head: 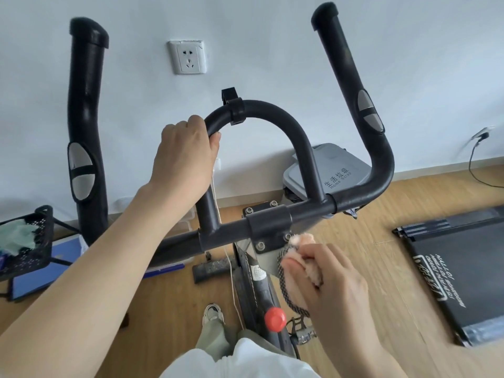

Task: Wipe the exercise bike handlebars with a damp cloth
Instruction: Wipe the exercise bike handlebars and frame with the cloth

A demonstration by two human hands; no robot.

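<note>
— Where are the hands?

— The left hand (185, 156) is wrapped tight around the left side of the arched inner loop (272, 113) of the black handlebars (362, 192), fingers curled over the tube. The right hand (327, 279) is nearer and lower, closed on a bunched pink cloth (302, 257).

— And the cloth, is it on the bar?

— Its tip sits right by the bolted centre clamp (268, 223), just below the crossbar, at a bolt head; actual contact I cannot tell. A dark braided cord (286, 290) loops down beside the cloth.

— What else is around?

— The two long outer grips rise far left (84, 124) and far right (346, 64), each with grey sensor pads. A red knob (275, 319) sits on the frame near the person's legs. On the white wall there is a socket (188, 57). A grey bin lid (327, 165) (printed "Home Scrap") shows behind the loop, a treadmill (458, 271) lies on the wood floor at right, and a black mesh basket (30, 241) stands at left.
</note>
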